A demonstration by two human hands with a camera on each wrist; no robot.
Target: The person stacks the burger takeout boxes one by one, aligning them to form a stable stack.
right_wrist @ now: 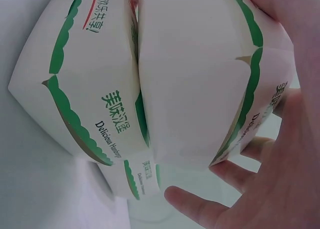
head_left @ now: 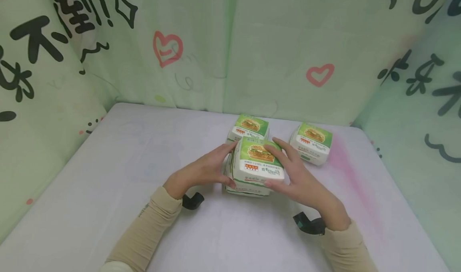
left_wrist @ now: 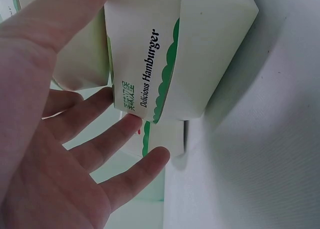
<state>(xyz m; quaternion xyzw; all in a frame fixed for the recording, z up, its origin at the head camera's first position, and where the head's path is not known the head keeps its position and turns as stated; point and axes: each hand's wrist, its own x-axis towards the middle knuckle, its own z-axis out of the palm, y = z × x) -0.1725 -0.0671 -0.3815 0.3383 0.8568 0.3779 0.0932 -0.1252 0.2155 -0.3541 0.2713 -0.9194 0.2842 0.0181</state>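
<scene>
My right hand (head_left: 300,180) grips the upper hamburger box (head_left: 259,160), thumb at its front and fingers at its far side. This white and green box sits over a lower hamburger box (head_left: 248,191), slightly offset to the right. In the right wrist view the upper box (right_wrist: 195,74) meets the lower box (right_wrist: 95,89) along a narrow seam. My left hand (head_left: 205,166) holds the lower box by its left side, with the thumb in front. The left wrist view shows fingertips (left_wrist: 132,121) against the back edge of the lower box (left_wrist: 150,64).
Another hamburger box (head_left: 250,126) stands directly behind the stack, partly hidden by it. A further hamburger box (head_left: 312,143) stands to the right, near my right fingers. The white table (head_left: 151,152) ends at a green curtain (head_left: 281,43) behind and at both sides.
</scene>
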